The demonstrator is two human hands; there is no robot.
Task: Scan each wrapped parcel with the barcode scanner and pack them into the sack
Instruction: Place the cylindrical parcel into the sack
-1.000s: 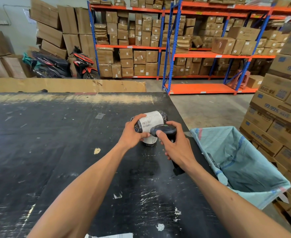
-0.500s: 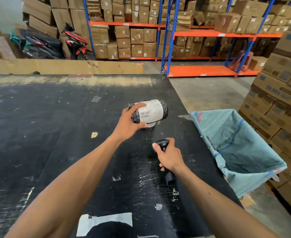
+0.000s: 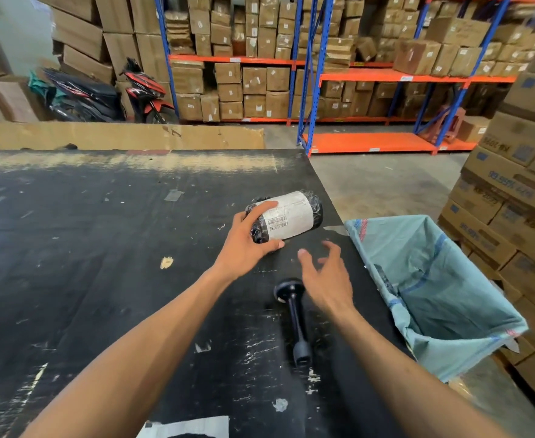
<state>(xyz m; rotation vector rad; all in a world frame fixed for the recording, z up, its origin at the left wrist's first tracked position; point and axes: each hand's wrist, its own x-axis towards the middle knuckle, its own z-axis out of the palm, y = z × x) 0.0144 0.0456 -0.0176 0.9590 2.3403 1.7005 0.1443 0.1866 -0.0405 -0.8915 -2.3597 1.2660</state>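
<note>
Fingers (image 3: pixel 264 207) of the left hand (image 3: pixel 247 245) curl over the top of the wrapped parcel (image 3: pixel 286 218) at its near-left end, with the thumb pressed against its lower edge, so the hand has it clasped from the side. Beyond those fingertips the rest of the parcel stretches away to the right, lying on its side just above the black table (image 3: pixel 86 263); whether it rests on the surface or is slightly lifted cannot be told. It is a short cylinder wrapped in glossy black film, with a wide white shipping label round its middle showing barcodes and small print.

Just right of the left thumb, the right hand (image 3: pixel 328 276) hovers palm-down with its fingers spread and loosely bent, gripping nothing; its fingertips are near the parcel's underside but apart from it. Under the heel of that hand and slightly to its left, the black barcode scanner (image 3: pixel 293 311) lies on the table, head toward the parcel and handle pointing back to the person.

To the right of the right hand's fingers, past the table's edge, the pale blue-green woven sack (image 3: pixel 443 295) hangs open, well within reach
</note>
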